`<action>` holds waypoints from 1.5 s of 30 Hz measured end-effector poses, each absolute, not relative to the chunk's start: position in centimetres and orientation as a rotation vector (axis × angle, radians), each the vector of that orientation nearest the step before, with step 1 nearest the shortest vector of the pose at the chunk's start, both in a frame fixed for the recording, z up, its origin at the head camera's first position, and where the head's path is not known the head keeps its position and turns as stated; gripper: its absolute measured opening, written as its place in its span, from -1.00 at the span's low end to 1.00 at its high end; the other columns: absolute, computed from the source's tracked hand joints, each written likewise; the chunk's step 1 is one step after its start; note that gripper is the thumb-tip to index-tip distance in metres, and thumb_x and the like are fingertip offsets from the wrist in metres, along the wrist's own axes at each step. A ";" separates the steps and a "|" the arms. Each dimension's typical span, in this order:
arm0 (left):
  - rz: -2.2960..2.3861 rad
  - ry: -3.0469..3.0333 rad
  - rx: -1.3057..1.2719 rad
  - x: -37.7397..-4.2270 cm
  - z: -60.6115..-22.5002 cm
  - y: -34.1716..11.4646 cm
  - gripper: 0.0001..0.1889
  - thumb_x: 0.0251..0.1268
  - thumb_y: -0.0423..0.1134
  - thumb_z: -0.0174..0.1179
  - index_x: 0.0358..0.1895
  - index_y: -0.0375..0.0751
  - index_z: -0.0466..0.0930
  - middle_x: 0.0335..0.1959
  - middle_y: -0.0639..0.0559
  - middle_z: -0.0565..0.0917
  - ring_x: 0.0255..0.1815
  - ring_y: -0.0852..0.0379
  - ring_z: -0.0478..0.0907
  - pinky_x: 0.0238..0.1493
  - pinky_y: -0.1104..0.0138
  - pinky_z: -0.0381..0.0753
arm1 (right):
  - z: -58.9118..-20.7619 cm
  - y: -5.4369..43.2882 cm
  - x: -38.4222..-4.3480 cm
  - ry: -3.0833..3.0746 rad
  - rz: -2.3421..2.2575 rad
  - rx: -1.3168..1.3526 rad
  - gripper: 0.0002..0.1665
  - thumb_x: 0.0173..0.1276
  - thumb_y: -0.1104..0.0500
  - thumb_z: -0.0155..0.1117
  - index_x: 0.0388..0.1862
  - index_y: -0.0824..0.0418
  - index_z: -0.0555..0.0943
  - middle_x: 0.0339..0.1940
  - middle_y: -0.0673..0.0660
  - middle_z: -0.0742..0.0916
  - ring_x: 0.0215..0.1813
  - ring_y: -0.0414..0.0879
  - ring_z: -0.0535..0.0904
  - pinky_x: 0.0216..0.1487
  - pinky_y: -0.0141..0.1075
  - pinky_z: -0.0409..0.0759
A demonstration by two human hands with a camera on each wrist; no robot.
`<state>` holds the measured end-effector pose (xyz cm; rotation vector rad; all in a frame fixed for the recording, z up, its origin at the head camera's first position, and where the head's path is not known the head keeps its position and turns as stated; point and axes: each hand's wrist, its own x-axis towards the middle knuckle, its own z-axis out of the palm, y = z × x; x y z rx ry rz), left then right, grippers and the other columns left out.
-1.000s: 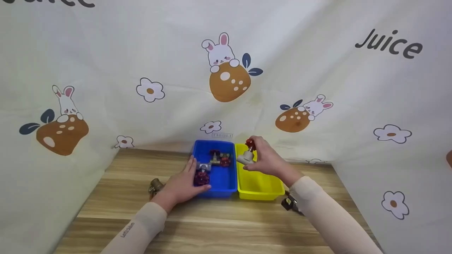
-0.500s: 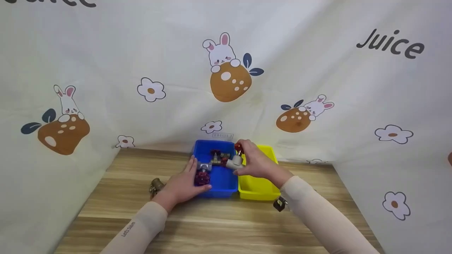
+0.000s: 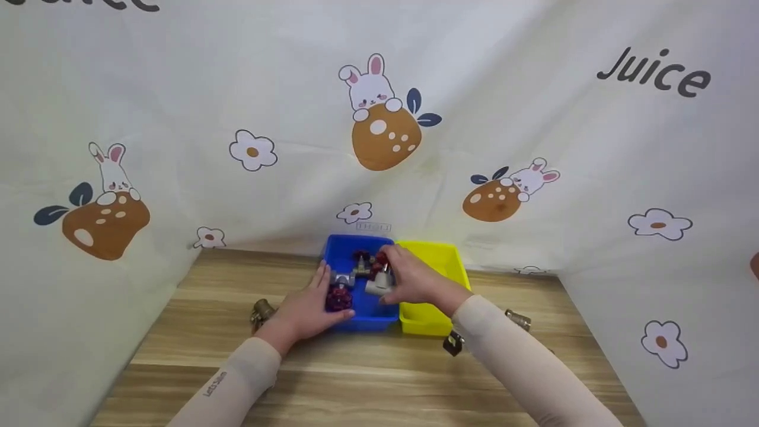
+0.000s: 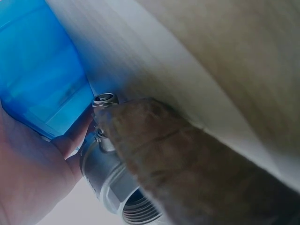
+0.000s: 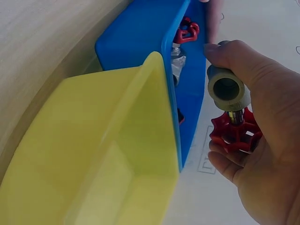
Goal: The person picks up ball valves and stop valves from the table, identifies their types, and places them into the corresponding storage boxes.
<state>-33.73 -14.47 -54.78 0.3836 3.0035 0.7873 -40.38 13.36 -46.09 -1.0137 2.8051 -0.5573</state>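
Observation:
Over the right half of the blue bin [image 3: 372, 317], my right hand [image 3: 418, 277] grips a pale grey valve [image 3: 378, 287]; the right wrist view shows its round open end and red handwheel [image 5: 236, 131]. My left hand [image 3: 303, 311] rests against the bin's left side, fingers extended along the wall and thumb over the front rim. Inside the bin lie a silver valve with a dark red handwheel [image 3: 340, 298] near my left thumb, and brass valves [image 3: 362, 268] with red handwheels farther back. My right hand partly covers the held valve and those behind it.
A yellow bin [image 3: 424, 328] stands against the blue bin's right side. A brass valve [image 3: 261, 311] lies left of my left wrist. Beyond my right sleeve are a brass fitting [image 3: 519, 319] and a black-ended piece [image 3: 453, 344]. A printed cloth [image 3: 296, 196] rises behind the bins.
My right hand has carried the grey valve leftward and lower, from above the yellow bin to over the blue bin. The left hand stays in place.

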 end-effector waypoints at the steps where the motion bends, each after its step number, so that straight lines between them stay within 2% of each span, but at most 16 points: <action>1: 0.786 3.006 0.388 -33.7 -54.8 -14.4 0.40 0.28 0.77 0.05 0.83 -0.29 -0.14 0.86 -0.22 -0.18 0.51 -0.55 0.46 0.44 -0.39 0.47 | -46.2 13.2 -40.4 2.804 -0.545 -1.009 0.27 0.18 -0.06 0.83 0.70 0.12 0.25 0.52 0.13 0.52 0.41 0.02 0.50 0.59 -0.02 0.49; 7: 0.779 3.013 0.388 -33.8 -54.9 -14.3 0.41 0.27 0.78 0.04 0.84 -0.26 -0.15 0.86 -0.20 -0.19 0.54 -0.54 0.43 0.47 -0.41 0.43 | -46.9 12.6 -40.8 2.791 -0.476 -1.047 0.25 0.18 -0.01 0.84 0.70 0.17 0.27 0.50 0.15 0.55 0.39 0.04 0.53 0.58 -0.01 0.50; 14: 0.797 3.029 0.388 -33.7 -54.8 -14.4 0.40 0.27 0.76 0.07 0.82 -0.30 -0.08 0.86 -0.22 -0.13 0.51 -0.52 0.48 0.42 -0.33 0.54 | -47.2 11.6 -41.3 2.753 -0.398 -1.111 0.18 0.16 0.04 0.83 0.63 0.19 0.32 0.35 0.14 0.59 0.27 0.02 0.58 0.49 -0.08 0.60; 24: 0.792 3.025 0.384 -33.7 -54.9 -14.5 0.39 0.28 0.75 0.07 0.83 -0.29 -0.11 0.86 -0.22 -0.13 0.53 -0.52 0.46 0.43 -0.43 0.47 | -48.1 10.5 -41.5 2.740 -0.271 -0.990 0.16 0.23 0.00 0.82 0.65 0.06 0.29 0.39 0.08 0.58 0.32 -0.01 0.57 0.54 -0.03 0.56; 28: 0.800 3.019 0.381 -33.8 -55.0 -14.4 0.38 0.30 0.73 0.09 0.83 -0.29 -0.10 0.86 -0.22 -0.14 0.56 -0.52 0.43 0.44 -0.43 0.45 | -48.5 10.1 -41.5 2.740 -0.230 -0.961 0.19 0.25 -0.01 0.81 0.70 0.07 0.27 0.46 0.12 0.55 0.38 0.02 0.57 0.53 0.00 0.56; 35: 0.800 3.004 0.369 -33.9 -55.1 -14.4 0.36 0.33 0.69 0.14 0.84 -0.26 -0.14 0.87 -0.18 -0.19 0.55 -0.51 0.44 0.45 -0.42 0.45 | -49.2 9.4 -41.8 2.757 -0.152 -0.946 0.29 0.27 -0.04 0.79 0.80 0.13 0.21 0.68 0.19 0.44 0.60 0.10 0.47 0.60 0.05 0.46; 40: 0.805 3.012 0.382 -33.9 -55.1 -14.5 0.40 0.28 0.74 0.10 0.83 -0.27 -0.12 0.87 -0.19 -0.17 0.54 -0.52 0.45 0.45 -0.43 0.44 | -50.0 9.0 -42.1 2.785 -0.058 -0.964 0.30 0.25 -0.13 0.78 0.79 0.17 0.23 0.75 0.21 0.40 0.71 0.15 0.36 0.67 0.06 0.34; 45: 0.812 3.026 0.393 -34.0 -55.2 -14.5 0.36 0.33 0.68 0.14 0.82 -0.31 -0.10 0.86 -0.22 -0.14 0.52 -0.53 0.47 0.44 -0.44 0.44 | -50.6 8.5 -42.4 2.799 0.024 -0.972 0.36 0.25 -0.21 0.77 0.80 0.22 0.20 0.79 0.29 0.33 0.75 0.20 0.29 0.70 0.05 0.28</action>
